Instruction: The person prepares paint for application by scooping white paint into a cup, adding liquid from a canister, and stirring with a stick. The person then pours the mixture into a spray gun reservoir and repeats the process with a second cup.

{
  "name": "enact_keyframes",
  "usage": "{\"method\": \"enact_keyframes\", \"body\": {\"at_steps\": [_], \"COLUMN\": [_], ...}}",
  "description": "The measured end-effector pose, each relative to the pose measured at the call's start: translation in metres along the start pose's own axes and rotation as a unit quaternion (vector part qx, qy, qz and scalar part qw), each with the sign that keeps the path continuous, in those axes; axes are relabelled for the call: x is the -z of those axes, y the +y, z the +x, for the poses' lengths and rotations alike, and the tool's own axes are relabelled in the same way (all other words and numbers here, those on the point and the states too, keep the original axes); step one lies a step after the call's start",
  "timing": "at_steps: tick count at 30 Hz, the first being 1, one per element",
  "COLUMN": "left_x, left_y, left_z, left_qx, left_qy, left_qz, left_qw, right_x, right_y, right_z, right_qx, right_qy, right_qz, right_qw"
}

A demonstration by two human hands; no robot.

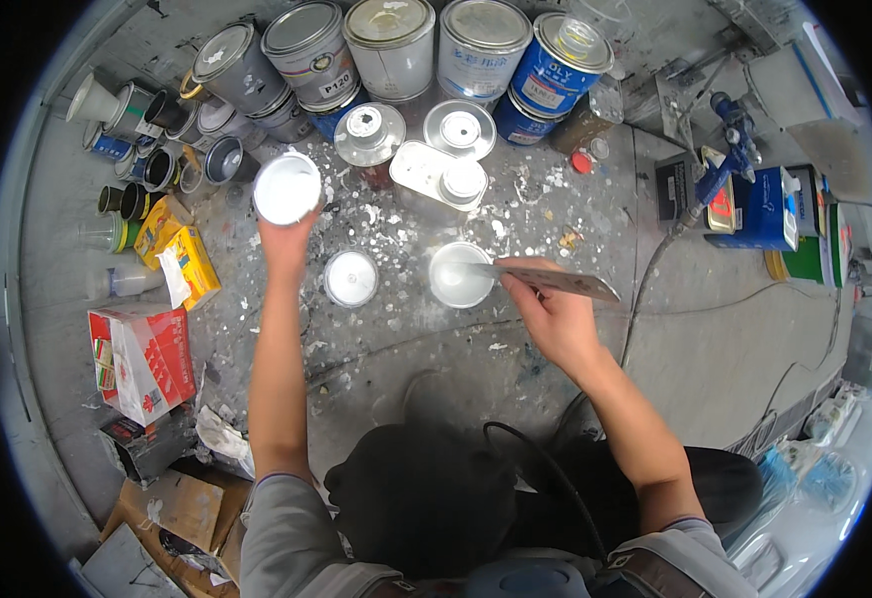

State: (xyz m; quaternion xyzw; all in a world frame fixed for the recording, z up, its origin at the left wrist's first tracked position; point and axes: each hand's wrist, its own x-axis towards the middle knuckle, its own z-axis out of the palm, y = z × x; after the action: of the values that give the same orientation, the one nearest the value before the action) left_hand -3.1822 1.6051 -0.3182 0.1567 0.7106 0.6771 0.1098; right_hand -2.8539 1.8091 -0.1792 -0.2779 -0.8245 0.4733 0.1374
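Note:
My left hand (288, 239) is closed around a cup of white paint (289, 189), held out at the far left over the floor. A flat metal stirring strip (571, 283) is gripped in my right hand (558, 321). Its far end reaches into a translucent cup (461, 289) with a whitish content, standing on the floor. Between my two hands is another small round cup (350, 278), whitish on top. Just beyond the stirred cup stands a rectangular metal can (421, 165) with a round cap.
Large paint tins (388, 50) line the back. Black cups (138, 202), a yellow box (192, 264) and a red-and-white box (142, 361) sit at the left. On the right are a spray gun (732, 135), a hose (645, 274) and blue cans (767, 207). Paint splatters mark the floor.

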Motion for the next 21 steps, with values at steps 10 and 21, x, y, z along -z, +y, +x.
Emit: {"method": "enact_keyframes", "body": {"at_steps": [10, 21], "left_x": [-0.047, -0.086], "left_y": [0.08, 0.124], "left_z": [-0.119, -0.128], "left_qx": [-0.062, -0.256], "left_qy": [-0.219, -0.237], "left_qz": [0.271, 0.459], "left_qw": [0.935, 0.817], "right_x": [0.001, 0.01], "right_y": [0.005, 0.017], "right_z": [-0.003, -0.014], "right_qx": [0.058, 0.073], "right_qy": [0.025, 0.04], "right_qz": [-0.021, -0.023], "right_qw": [0.998, 0.996]}}
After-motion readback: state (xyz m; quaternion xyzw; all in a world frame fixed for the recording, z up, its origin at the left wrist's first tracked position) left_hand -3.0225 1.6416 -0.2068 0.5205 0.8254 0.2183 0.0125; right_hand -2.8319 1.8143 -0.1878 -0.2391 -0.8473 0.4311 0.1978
